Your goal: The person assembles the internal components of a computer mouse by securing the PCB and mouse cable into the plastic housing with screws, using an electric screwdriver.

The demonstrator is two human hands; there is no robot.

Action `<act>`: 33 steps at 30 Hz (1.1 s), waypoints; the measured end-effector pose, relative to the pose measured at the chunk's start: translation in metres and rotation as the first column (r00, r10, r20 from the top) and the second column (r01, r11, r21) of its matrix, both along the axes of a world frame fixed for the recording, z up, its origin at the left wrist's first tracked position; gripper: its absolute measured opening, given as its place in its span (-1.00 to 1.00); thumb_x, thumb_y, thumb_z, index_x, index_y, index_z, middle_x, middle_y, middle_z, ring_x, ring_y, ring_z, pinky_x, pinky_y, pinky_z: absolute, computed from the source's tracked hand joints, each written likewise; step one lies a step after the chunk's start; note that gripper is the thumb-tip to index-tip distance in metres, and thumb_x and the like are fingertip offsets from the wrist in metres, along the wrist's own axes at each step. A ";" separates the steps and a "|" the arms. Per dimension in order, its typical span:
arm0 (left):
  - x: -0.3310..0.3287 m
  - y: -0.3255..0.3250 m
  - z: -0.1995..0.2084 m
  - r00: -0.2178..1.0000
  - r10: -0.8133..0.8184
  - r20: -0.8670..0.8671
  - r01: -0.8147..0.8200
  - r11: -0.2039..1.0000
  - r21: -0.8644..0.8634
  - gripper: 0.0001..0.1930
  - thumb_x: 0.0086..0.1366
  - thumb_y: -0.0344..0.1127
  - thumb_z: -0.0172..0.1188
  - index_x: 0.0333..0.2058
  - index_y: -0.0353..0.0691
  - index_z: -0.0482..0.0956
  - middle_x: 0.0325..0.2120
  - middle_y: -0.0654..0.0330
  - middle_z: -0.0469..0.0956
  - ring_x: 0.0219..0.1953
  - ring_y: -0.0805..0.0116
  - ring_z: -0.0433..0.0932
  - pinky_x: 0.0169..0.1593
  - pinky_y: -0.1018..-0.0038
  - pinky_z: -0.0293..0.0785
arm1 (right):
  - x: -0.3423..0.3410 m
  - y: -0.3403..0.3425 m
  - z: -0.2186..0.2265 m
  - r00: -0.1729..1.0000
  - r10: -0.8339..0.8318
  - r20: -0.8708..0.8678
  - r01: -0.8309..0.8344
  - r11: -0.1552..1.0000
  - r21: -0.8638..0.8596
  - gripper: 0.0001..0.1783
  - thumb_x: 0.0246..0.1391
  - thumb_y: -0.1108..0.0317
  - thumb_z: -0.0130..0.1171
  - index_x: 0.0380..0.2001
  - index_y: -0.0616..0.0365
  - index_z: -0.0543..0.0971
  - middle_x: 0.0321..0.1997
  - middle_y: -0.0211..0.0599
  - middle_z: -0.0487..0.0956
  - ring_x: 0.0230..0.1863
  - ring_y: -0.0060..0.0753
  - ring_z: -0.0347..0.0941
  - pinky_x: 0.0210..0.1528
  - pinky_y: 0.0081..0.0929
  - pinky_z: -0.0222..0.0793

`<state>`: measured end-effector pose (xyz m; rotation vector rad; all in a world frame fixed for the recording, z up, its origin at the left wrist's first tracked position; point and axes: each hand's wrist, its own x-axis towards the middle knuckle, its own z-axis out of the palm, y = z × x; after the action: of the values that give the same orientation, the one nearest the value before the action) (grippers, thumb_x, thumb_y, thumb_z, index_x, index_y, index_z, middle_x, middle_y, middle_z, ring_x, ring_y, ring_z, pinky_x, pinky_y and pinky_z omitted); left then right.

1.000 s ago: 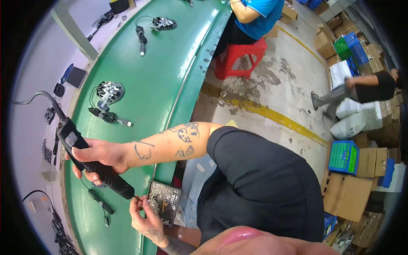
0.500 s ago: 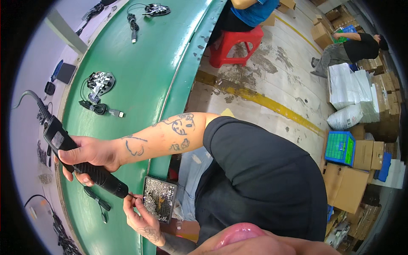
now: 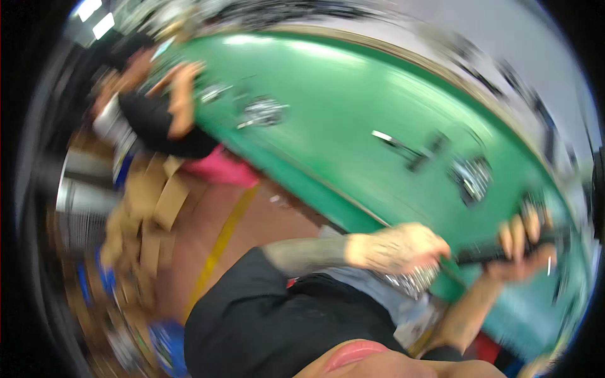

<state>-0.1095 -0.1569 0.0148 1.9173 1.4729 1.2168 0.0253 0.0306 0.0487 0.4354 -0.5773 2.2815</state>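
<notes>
My right hand (image 3: 526, 249) grips a black electric screwdriver (image 3: 482, 253) lying nearly level, its tip toward my other hand. Fingers bent together, my left hand (image 3: 403, 249) is right by that tip; whatever it pinches is hidden and smeared. Just below my left hand is a tray's load of small silver metal pieces (image 3: 414, 282), like screws, partly covered by the hand. Beyond my hands on the green work surface (image 3: 328, 120) lies a silver and black device (image 3: 471, 178) with a cable and plug, blurred.
More silver devices (image 3: 263, 112) lie farther left on the green surface. A person in a black top (image 3: 161, 123) sits at its far left edge. Cardboard boxes (image 3: 151, 195) and a blue bundle (image 3: 167, 346) stand on the floor at left. Dark cables line the back edge.
The view has swung far to the left and is blurred, bringing another person into sight. My right hand still grips the screwdriver, and my left hand stays by its tip.
</notes>
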 end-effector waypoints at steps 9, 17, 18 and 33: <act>0.011 -0.004 0.004 0.991 0.129 -0.043 -0.130 0.991 -0.012 -0.78 0.18 -0.27 0.21 -0.22 -0.13 0.45 -0.48 0.24 0.50 -0.33 0.22 0.51 -0.19 0.32 0.39 | 0.011 0.009 -0.002 0.984 -0.144 0.106 0.131 0.983 0.126 -0.37 0.13 0.12 0.23 0.09 0.25 0.24 -0.22 -0.29 0.29 -0.49 -0.59 0.24 -0.43 -0.60 0.24; -0.001 -0.005 0.020 0.957 0.289 -0.004 -0.288 0.953 0.089 -0.59 0.12 -0.05 0.29 -0.20 -0.22 0.45 -0.41 0.18 0.54 -0.29 0.20 0.53 -0.16 0.29 0.39 | -0.004 0.004 -0.001 0.994 0.008 0.110 -0.014 0.999 0.050 -0.38 0.17 0.09 0.17 0.11 0.22 0.20 -0.20 -0.29 0.28 -0.46 -0.56 0.24 -0.40 -0.57 0.26; -0.001 -0.004 0.021 0.966 0.227 0.125 -0.228 0.974 -0.006 -0.54 0.13 -0.01 0.29 -0.19 -0.27 0.44 -0.39 0.14 0.56 -0.29 0.17 0.54 -0.18 0.27 0.41 | -0.007 -0.001 0.000 0.992 0.068 0.107 -0.073 0.996 0.050 -0.36 0.15 0.06 0.19 0.11 0.20 0.20 -0.20 -0.30 0.30 -0.42 -0.55 0.24 -0.36 -0.58 0.25; -0.033 -0.015 0.063 0.774 0.306 0.554 -0.072 0.913 -0.402 -0.63 0.17 -0.18 0.25 -0.21 -0.38 0.44 -0.52 0.15 0.54 -0.47 0.44 0.52 -0.32 0.52 0.45 | -0.036 -0.033 0.014 0.907 -0.211 0.363 0.103 0.949 0.297 0.17 -0.08 -0.67 -0.51 0.10 0.27 0.29 -0.23 -0.21 0.44 -0.43 -0.54 0.32 -0.48 -0.61 0.26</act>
<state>-0.1430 -0.1722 0.0781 1.0010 1.4154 1.3653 -0.0109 -0.0027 0.0630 0.0482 -1.0966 2.1458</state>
